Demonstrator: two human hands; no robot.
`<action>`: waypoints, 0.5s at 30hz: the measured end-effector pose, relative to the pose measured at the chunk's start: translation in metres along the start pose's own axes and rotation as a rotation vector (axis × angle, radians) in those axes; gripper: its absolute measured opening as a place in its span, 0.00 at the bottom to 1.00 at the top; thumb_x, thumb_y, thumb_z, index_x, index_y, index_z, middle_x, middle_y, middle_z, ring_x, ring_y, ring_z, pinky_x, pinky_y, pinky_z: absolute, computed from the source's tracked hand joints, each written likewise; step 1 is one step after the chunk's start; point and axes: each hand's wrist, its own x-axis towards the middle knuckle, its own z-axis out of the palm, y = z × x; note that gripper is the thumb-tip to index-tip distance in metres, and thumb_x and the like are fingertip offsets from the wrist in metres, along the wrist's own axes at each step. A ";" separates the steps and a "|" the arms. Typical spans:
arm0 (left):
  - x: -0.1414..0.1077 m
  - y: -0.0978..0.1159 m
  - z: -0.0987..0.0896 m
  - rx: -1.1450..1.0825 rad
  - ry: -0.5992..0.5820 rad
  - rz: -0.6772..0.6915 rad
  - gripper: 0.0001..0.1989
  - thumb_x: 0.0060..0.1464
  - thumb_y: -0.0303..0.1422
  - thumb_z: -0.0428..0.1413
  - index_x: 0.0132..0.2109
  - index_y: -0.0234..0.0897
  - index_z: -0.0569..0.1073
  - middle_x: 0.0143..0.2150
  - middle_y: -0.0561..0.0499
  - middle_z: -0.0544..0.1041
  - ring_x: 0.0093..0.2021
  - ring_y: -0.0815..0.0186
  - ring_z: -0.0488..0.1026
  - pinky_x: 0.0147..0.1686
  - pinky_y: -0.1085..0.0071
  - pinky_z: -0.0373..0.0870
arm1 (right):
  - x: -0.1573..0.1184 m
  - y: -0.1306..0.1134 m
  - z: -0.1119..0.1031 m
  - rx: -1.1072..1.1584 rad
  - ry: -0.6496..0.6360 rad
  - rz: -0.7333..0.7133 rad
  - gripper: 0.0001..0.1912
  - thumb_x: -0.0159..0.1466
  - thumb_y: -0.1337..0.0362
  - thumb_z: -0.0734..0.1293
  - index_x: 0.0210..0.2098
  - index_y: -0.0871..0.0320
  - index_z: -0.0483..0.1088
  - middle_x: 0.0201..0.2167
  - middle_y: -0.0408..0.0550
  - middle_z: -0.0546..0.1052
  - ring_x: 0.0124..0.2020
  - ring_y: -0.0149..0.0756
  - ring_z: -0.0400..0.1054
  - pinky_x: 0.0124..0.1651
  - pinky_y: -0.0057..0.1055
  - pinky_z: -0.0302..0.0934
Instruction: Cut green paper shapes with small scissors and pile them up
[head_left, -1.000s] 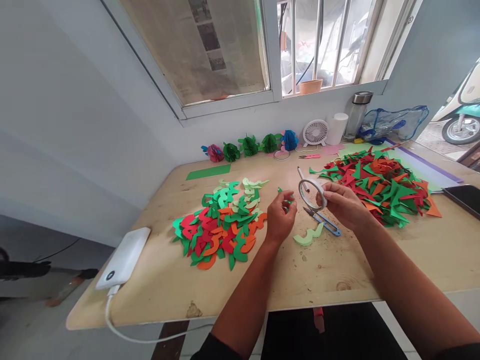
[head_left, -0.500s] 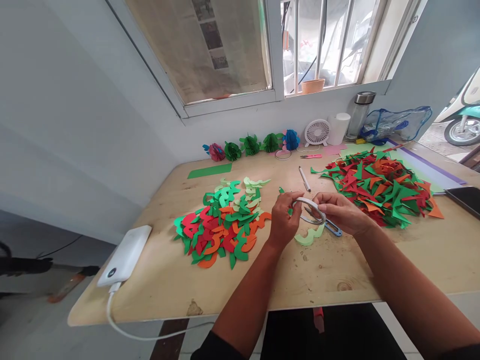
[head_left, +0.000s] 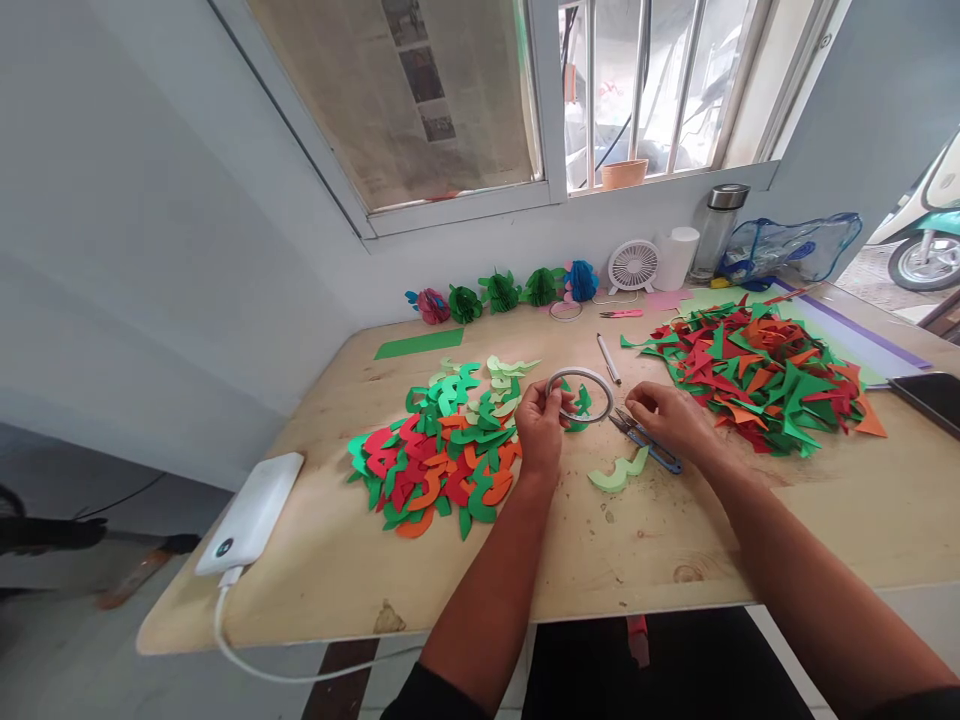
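My left hand [head_left: 541,428] grips a narrow roll of white tape [head_left: 610,400] by its left side, the ring tilted up above the table. To the right of it, my right hand [head_left: 673,422] is closed in a pinch; what lies between its fingertips, if anything, is too small to make out. Blue thread snips [head_left: 654,450] rest on the table just below that hand. A pale green wavy paper cutout [head_left: 618,475] lies in front of the snips. Through the ring, dark green paper pieces [head_left: 583,401] show on the wood.
Left of my hands is a pile of curved paper cutouts [head_left: 442,450]; at right, a heap of paper scraps [head_left: 765,370]. A pen [head_left: 609,358], paper ornaments [head_left: 501,290], a small fan [head_left: 634,267] and a glass bottle [head_left: 716,235] sit farther back. A white power bank [head_left: 251,512] lies left.
My hands have moved apart. The tape roll has shifted left with my left hand and turned to show its open ring, and my right hand has come off it.
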 end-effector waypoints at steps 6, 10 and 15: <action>0.001 -0.002 -0.001 -0.066 0.010 -0.047 0.10 0.46 0.36 0.57 0.35 0.35 0.71 0.27 0.52 0.75 0.23 0.72 0.70 0.20 0.78 0.60 | -0.001 0.003 0.002 -0.358 -0.070 -0.008 0.10 0.57 0.55 0.63 0.27 0.55 0.69 0.29 0.45 0.76 0.31 0.36 0.66 0.26 0.28 0.45; 0.001 -0.002 -0.001 -0.071 0.015 -0.064 0.09 0.45 0.34 0.56 0.35 0.34 0.71 0.27 0.52 0.75 0.22 0.72 0.70 0.20 0.78 0.60 | -0.001 0.004 0.002 -0.413 -0.155 -0.011 0.11 0.56 0.53 0.64 0.26 0.54 0.68 0.28 0.45 0.75 0.30 0.35 0.65 0.25 0.28 0.43; -0.001 0.001 0.000 -0.066 0.025 -0.073 0.09 0.45 0.34 0.56 0.34 0.35 0.70 0.26 0.53 0.75 0.22 0.72 0.70 0.21 0.77 0.60 | -0.001 0.004 0.004 -0.389 -0.199 -0.021 0.09 0.55 0.55 0.66 0.26 0.55 0.68 0.28 0.45 0.75 0.30 0.34 0.65 0.26 0.28 0.45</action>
